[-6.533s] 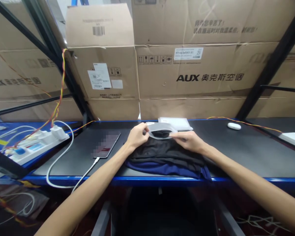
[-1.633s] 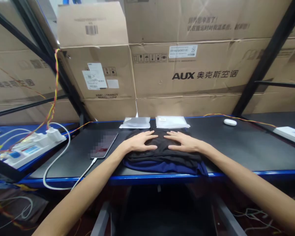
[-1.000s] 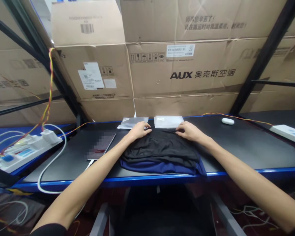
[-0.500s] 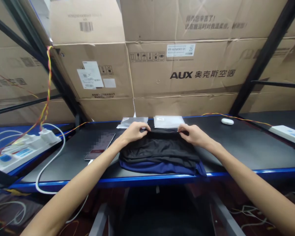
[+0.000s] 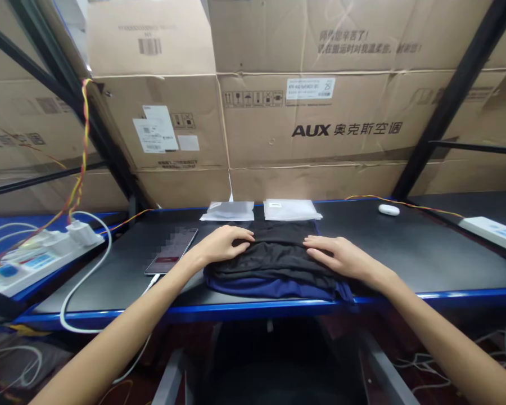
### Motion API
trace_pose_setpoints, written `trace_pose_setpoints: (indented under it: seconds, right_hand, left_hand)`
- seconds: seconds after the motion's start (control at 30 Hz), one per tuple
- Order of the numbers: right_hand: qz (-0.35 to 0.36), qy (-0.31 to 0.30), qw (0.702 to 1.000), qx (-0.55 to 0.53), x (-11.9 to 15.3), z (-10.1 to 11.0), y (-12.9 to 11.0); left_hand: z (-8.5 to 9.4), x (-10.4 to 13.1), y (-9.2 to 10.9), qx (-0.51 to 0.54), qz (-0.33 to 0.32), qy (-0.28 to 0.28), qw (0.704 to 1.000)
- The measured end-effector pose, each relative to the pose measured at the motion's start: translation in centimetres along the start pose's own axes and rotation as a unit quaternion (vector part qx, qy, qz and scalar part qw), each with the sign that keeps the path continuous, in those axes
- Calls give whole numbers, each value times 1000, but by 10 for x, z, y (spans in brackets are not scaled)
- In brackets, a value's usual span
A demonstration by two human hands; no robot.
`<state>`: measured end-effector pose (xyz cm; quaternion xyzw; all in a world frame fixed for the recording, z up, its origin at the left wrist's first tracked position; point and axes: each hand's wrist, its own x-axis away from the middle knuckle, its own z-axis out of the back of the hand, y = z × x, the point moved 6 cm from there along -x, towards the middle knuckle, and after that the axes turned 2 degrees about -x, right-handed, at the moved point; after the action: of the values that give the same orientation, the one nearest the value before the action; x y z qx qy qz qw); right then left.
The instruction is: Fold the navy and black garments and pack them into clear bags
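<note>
A black cloth garment (image 5: 278, 259) lies folded near the table's front edge, its exact kind unclear. Dark blue fabric (image 5: 274, 288) shows beneath it along the front. My left hand (image 5: 227, 243) rests on the garment's left side, fingers stretched out and pointing inward. On the right side, my right hand (image 5: 337, 254) lies flat on the black fabric with its fingers extended. Neither hand grips the cloth.
Two clear plastic packets, a left one (image 5: 227, 211) and a right one (image 5: 293, 210), lie behind the garment. A phone (image 5: 172, 251) is at left, plugged into a white cable. Power strips (image 5: 42, 256) flank the table; a small white case (image 5: 388, 210) sits at right. Cardboard (image 5: 261, 152) stands behind.
Both hands have let go of the garment's far edge and come down nearer to me, now resting with fingers extended. That far edge now lies flatter on the table.
</note>
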<state>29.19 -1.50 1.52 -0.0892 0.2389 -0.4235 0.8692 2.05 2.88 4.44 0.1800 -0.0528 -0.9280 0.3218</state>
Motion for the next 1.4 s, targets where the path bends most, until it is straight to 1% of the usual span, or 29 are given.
trace_pose_setpoints:
  seconds: [0.07, 0.13, 0.2, 0.27, 0.3, 0.37, 0.47, 0.53, 0.67, 0.8, 0.87, 0.93, 1.0, 1.03, 1.1, 1.17, 1.27, 1.33, 1.4]
  right_hand:
    - [15, 25, 999, -25, 6, 7, -5]
    - [32, 40, 998, -49, 14, 12, -12]
    - [45, 35, 996, -64, 22, 15, -19]
    - [48, 11, 996, -70, 29, 14, -24]
    - [45, -1, 997, -71, 32, 13, -26]
    - [35, -18, 997, -68, 34, 11, -27]
    - [22, -13, 997, -71, 33, 11, -27]
    - [0, -1, 997, -77, 31, 13, -24]
    - [-54, 42, 994, -80, 25, 20, -18]
    - [-65, 89, 991, -78, 19, 24, -12]
    - [-71, 106, 989, -72, 15, 23, -8]
    - [-80, 120, 988, -59, 12, 22, -2]
    - [-88, 127, 987, -35, 9, 20, 3]
    - [-93, 127, 987, -18, 7, 18, 5]
    - [-105, 114, 988, 26, 5, 14, 10]
    - [-112, 93, 987, 73, 4, 9, 13]
    - [-98, 79, 983, 133, 4, 5, 14]
    - [-76, 98, 976, 178, 6, 7, 11]
    - [-55, 128, 966, 218, 8, 12, 4]
  left_hand:
    - [9, 8, 3, 43, -2, 20, 999]
    - [16, 20, 5, 96, 2, 12, 995]
    - [18, 33, 8, 139, 14, -32, 990]
    - [17, 46, 9, 159, 30, -79, 984]
    - [16, 51, 9, 164, 39, -93, 981]
    - [15, 57, 9, 170, 53, -99, 979]
    - [14, 59, 9, 185, 67, -91, 976]
    - [13, 57, 8, 199, 72, -93, 973]
    - [15, 53, 3, 233, 79, -109, 963]
    - [18, 46, -1, 246, 98, -114, 958]
    - [20, 39, -6, 221, 132, -85, 963]
    - [22, 30, -12, 168, 164, -31, 972]
    - [23, 21, -17, 100, 175, 15, 979]
    - [22, 17, -20, 63, 175, 28, 982]
    - [15, 10, -25, -12, 182, 32, 983]
    - [7, 6, -31, -73, 200, 9, 977]
    - [-1, 7, -36, -112, 220, -19, 969]
    - [1, 10, -37, -109, 219, -8, 970]
    - [9, 16, -37, -99, 217, 14, 971]
